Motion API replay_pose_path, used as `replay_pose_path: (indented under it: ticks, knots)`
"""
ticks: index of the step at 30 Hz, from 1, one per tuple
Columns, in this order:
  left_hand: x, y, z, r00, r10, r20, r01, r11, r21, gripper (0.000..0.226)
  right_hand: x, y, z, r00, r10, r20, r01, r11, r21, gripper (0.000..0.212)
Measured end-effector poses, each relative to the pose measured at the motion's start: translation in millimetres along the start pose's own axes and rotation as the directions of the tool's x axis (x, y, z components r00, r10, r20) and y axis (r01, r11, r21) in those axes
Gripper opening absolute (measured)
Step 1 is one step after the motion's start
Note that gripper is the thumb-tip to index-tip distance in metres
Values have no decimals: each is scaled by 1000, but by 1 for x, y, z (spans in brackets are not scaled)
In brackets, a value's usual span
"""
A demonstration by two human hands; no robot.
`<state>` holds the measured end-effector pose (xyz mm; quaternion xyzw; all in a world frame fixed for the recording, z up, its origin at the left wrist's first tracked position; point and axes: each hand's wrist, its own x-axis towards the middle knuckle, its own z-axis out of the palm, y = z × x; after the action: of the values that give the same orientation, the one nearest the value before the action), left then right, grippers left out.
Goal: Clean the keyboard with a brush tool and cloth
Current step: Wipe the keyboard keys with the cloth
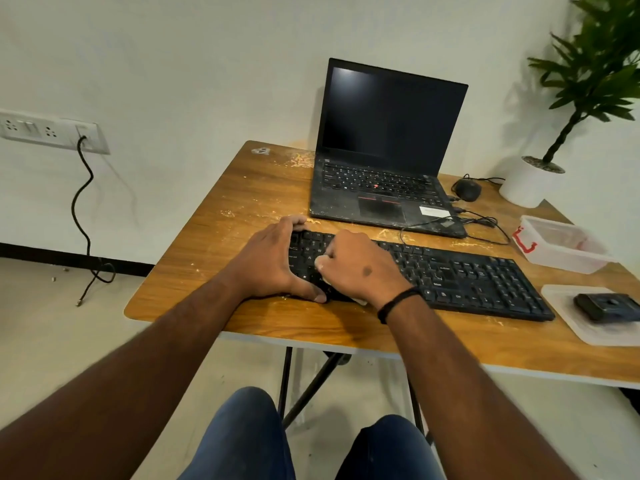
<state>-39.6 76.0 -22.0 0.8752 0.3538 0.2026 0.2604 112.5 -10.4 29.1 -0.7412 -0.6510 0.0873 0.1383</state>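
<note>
Your left hand (273, 261) grips the long black plastic keyboard's (450, 275) left end near the table's (214, 216) front edge; your right hand (360, 268) clutches a white cloth (320, 263) there; unwiped keys stretch rightward.

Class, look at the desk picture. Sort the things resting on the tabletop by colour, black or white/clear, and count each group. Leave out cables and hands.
Black: 4, keyboard, laptop, mouse, small device
White or clear: 3, plant pot, plastic box, tray
Total: 7
</note>
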Motion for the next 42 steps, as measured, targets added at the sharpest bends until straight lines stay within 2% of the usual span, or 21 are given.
replay_pose_path:
  ticks: [2,5,6,8,11,16,17,20,21,24,26,30,33,35,40,42]
  knots:
    - [1,0,0,1000,-2,5,2,1000,10,139,-1,7,-3,999,-3,-38,5,998,61,38]
    - [1,2,0,1000,-18,7,18,1000,20,140,11,11,3,949,39,-312,-1,993,122,37]
    - [0,2,0,1000,-20,3,20,1000,21,140,16,9,5,930,58,-362,-20,994,109,37]
    - [0,2,0,1000,-17,-3,17,999,29,140,26,3,11,947,58,-316,-48,998,39,35]
    - [0,2,0,1000,-13,-2,13,1000,24,139,29,-4,10,992,4,-124,-12,998,-67,33]
    - [0,1,-1,1000,-11,1,11,1000,17,138,19,14,-15,990,-43,137,39,999,34,44]
    - [0,1,0,1000,-9,-1,9,1000,16,137,19,20,-20,993,-40,114,32,997,71,46]
    - [0,1,0,1000,-11,-1,11,1000,7,137,24,33,-23,989,23,-146,-4,991,132,38]
    - [0,1,0,1000,-12,-2,12,1000,3,138,25,31,-21,982,43,-186,-17,990,137,37]
    - [-1,3,-1,1000,-13,-2,13,1000,2,139,19,14,-2,991,55,-122,-58,998,-20,33]
    - [-2,4,-1,1000,-12,-5,12,1000,2,138,12,6,2,996,23,-91,-35,991,-129,30]
    - [-1,3,-1,1000,-11,-9,11,1000,7,136,13,11,-19,999,24,38,-21,997,-68,38]
    - [0,2,0,1000,-9,-13,9,1000,12,135,19,15,-24,994,55,-92,-53,998,26,39]
    - [-1,2,1,1000,-10,-15,10,1000,5,135,18,11,-15,987,85,-140,-83,996,21,36]
    - [-1,2,0,1000,-2,-16,2,1000,3,135,-10,7,0,997,41,-68,-46,997,-70,30]
    - [0,0,0,1000,-2,-17,3,1000,9,136,-24,16,-6,999,1,38,1,997,-71,31]
